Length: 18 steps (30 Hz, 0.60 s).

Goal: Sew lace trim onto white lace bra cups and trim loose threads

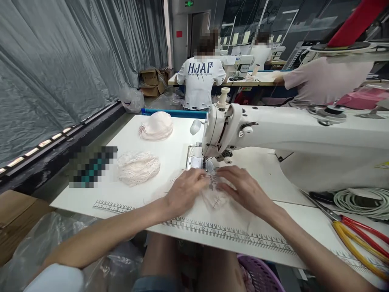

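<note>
Just in front of the needle of a white sewing machine [214, 129], a piece of sheer pale lace fabric [217, 198] lies on the table. My left hand [187, 190] is closed, its fingertips pinching the fabric's left side near the presser foot [204, 163]. From the right, my right hand [243, 187] curls its fingers onto the same fabric, the fingertips partly blurred. Both hands are close together, and some of the fabric is hidden beneath them. Left of the machine lie a gathered lace piece [138, 168] and a folded pale pink fabric bundle [156, 125].
Scissors with red and yellow handles [349, 231] and a coiled cable [361, 202] lie at the right. A ruler strip [212, 229] runs along the table's front edge. A purple basket [261, 275] stands below. Other people sit at machines ahead.
</note>
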### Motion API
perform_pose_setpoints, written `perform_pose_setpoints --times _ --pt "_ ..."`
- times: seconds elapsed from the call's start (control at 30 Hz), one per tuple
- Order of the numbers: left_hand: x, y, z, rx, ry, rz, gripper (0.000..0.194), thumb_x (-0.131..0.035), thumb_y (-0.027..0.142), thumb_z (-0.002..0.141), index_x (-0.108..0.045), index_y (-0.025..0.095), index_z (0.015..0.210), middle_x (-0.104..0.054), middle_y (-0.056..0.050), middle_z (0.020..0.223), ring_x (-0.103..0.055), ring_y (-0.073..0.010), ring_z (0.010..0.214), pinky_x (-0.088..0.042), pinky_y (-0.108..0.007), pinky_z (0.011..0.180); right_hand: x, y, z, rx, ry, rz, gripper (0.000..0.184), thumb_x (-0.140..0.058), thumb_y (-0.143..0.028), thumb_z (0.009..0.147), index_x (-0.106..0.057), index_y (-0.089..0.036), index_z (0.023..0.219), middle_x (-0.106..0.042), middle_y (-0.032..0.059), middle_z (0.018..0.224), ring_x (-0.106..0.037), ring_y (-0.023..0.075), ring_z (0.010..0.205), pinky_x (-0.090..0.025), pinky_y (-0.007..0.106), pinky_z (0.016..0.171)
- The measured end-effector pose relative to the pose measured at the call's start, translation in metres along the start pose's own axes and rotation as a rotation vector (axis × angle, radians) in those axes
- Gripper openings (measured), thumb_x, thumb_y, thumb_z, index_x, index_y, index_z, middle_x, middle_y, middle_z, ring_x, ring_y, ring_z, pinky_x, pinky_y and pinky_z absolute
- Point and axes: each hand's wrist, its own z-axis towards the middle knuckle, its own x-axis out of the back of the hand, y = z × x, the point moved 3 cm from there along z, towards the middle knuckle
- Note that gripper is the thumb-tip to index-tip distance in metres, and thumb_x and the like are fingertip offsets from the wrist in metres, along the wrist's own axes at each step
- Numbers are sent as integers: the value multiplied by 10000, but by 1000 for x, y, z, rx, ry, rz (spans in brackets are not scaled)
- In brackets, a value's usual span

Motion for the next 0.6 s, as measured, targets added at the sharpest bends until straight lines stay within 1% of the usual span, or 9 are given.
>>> perform_pose_setpoints --times 0.07,0.17,0.27,0.4,0.43,0.5,0.6 --pt "-9 -3 5 -129 -31 145 270 -360 20 893 -565 139 1024 -583 -83 1091 -520 -200 1048 -444 -383 857 -9 -6 1 35 -81 32 225 -466 -253 913 -590 -168 1080 -623 125 1115 -594 253 978 -505 409 783" --pt "-18 -11 8 -193 -80 233 251 -367 32 908 -582 136 985 -630 -57 1017 -534 -177 1021 -405 -370 880 -17 -4 4 24 -122 29 250 -453 -256 922 -586 -167 1114 -619 116 1153 -592 253 1010 -514 418 815" --pt "-17 -20 12 -213 -94 275 258 -361 17 905 -578 126 992 -631 -56 1027 -541 -163 1011 -379 -354 890 -23 8 9 22 -110 17 287 -409 -234 936 -553 -156 1172 -608 124 1195 -603 248 1023 -535 399 811" --pt "-17 -32 23 -227 -99 326 247 -377 -5 882 -572 115 971 -629 -68 1019 -550 -165 1003 -366 -351 893 -31 28 20 46 -95 1 331 -335 -203 943 -506 -173 1226 -603 131 1208 -663 229 860 -563 350 630" --pt "-18 -35 26 -231 -99 331 242 -381 -7 879 -568 113 974 -627 -72 1019 -549 -168 1007 -366 -352 891 -32 32 22 51 -79 -3 342 -323 -206 944 -494 -184 1239 -614 129 1190 -666 226 831 -556 339 596" --pt "-20 -39 30 -236 -88 332 230 -385 -3 877 -562 112 966 -624 -75 1014 -546 -170 1012 -369 -353 890 -35 39 24 70 -37 -3 343 -309 -215 946 -504 -202 1228 -650 117 1113 -665 220 806 -544 323 581" --pt "-23 -43 33 -243 -60 322 233 -369 4 881 -561 122 936 -625 -67 1003 -541 -167 1008 -369 -353 898 -38 45 23 97 14 26 305 -319 -225 946 -574 -227 1115 -683 81 992 -661 201 750 -531 301 578"
